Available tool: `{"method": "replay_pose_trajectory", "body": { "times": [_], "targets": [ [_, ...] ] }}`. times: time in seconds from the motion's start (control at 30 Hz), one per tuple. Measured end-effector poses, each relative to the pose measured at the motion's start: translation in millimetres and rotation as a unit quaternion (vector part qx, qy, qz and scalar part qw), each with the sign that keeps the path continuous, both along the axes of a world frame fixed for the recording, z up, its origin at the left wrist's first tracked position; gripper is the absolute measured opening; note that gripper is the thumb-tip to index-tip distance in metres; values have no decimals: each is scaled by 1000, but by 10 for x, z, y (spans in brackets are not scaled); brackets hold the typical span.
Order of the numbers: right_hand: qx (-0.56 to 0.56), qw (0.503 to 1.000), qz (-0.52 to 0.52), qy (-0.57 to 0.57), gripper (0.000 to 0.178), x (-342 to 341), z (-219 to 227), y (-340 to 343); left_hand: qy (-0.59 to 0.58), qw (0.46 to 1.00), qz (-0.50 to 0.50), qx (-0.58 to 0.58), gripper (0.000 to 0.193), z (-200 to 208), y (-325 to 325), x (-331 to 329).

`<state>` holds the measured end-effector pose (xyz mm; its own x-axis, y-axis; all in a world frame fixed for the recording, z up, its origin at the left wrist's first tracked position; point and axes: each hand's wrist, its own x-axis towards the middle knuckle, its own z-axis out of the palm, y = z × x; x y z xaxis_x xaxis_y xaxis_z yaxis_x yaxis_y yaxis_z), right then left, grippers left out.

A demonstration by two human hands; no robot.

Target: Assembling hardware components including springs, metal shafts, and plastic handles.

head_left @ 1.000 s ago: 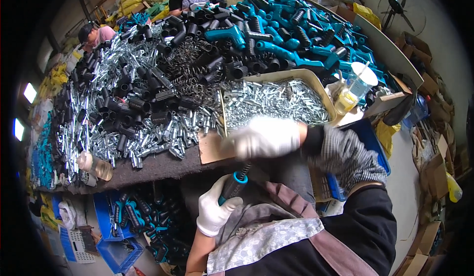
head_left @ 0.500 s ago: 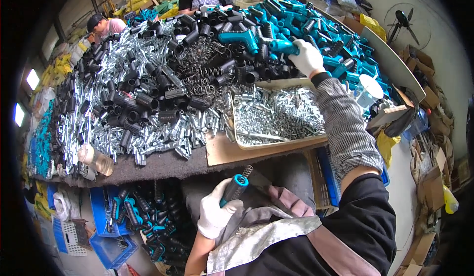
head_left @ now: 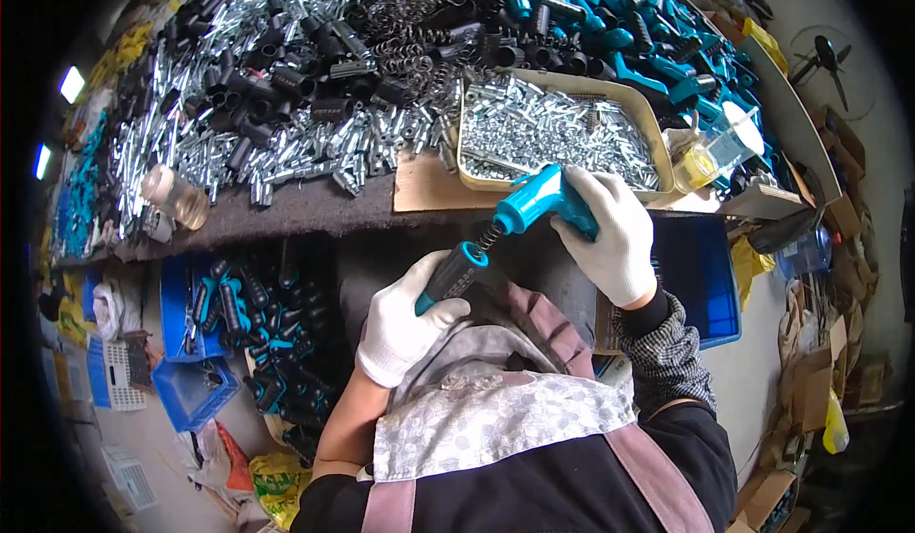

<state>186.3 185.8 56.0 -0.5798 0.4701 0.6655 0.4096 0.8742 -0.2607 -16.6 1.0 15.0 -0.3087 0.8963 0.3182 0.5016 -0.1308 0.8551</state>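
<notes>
In my gloved left hand [head_left: 405, 318] is a black tube [head_left: 452, 277] with a teal collar, tilted up to the right. A dark coil spring [head_left: 489, 237] sticks out of its upper end. My gloved right hand [head_left: 615, 233] grips a teal pistol-shaped plastic housing [head_left: 538, 199] by its handle. The housing's open end meets the free end of the spring, so the two parts nearly line up in front of my lap. My right fingers partly hide the handle.
Ahead on the table stands a cream tray [head_left: 562, 182] of small metal parts. Metal pieces [head_left: 315, 161], black sleeves, springs and teal housings [head_left: 658, 66] are heaped behind. A clear bottle [head_left: 176, 199] lies at the front left edge. Blue crates [head_left: 701, 285] stand below.
My right hand has come back from the teal heap with a housing and brought it to the spring. My left hand has stayed near my lap with the tube. The view has tipped downward.
</notes>
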Motion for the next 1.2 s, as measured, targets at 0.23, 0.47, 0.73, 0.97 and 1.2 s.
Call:
{"method": "replay_pose_trajectory", "body": {
  "times": [0.23, 0.47, 0.73, 0.97, 1.2],
  "targets": [
    [108, 985, 84, -106, 62, 24, 232, -191, 74, 996, 0, -52, 55, 45, -156, -45],
    [-624, 706, 297, -154, 67, -8, 162, -127, 92, 986, -108, -86, 61, -9, -310, -234],
    [236, 875, 394, -154, 38, -185, -17, -434, -135, 879, -310, -335, 71, -125, -316, -576],
    [-483, 785, 251, -295, 52, -252, 104, -380, 242, 949, -186, -85, 60, -183, -384, -432],
    [-694, 653, 295, -64, 61, -148, -272, -337, 421, 902, -97, -6, 56, 70, -379, -391]
  ]
}}
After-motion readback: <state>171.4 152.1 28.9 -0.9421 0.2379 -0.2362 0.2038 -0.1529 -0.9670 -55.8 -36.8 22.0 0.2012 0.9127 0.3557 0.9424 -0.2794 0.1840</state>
